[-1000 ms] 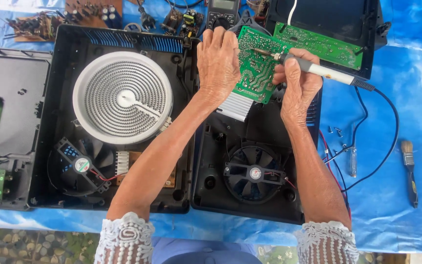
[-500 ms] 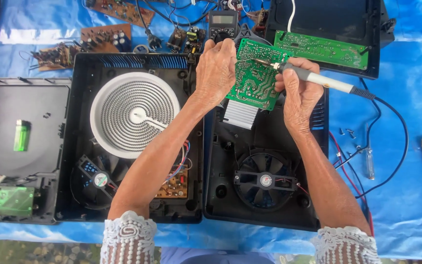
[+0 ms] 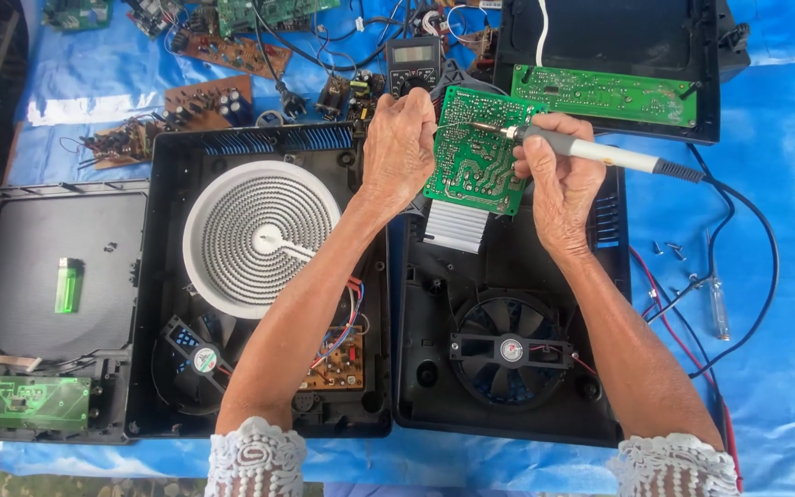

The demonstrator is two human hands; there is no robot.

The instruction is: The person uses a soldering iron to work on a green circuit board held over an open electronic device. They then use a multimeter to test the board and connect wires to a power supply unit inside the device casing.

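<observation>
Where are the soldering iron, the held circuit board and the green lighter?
soldering iron (image 3: 591, 150), head view, on its grey handle.
held circuit board (image 3: 476, 161), head view, on its green face.
green lighter (image 3: 67, 284), head view, mid-body.

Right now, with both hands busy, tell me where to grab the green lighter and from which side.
Take the lighter across its long flat sides, near the middle, coming straight down from above. It lies flat and alone on the black panel at far left, long axis running away from you, nothing crowding it. The left hand is nearer.

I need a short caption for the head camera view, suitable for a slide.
Left hand holds a green circuit board while right hand applies a soldering iron above an opened cooker base.
</observation>
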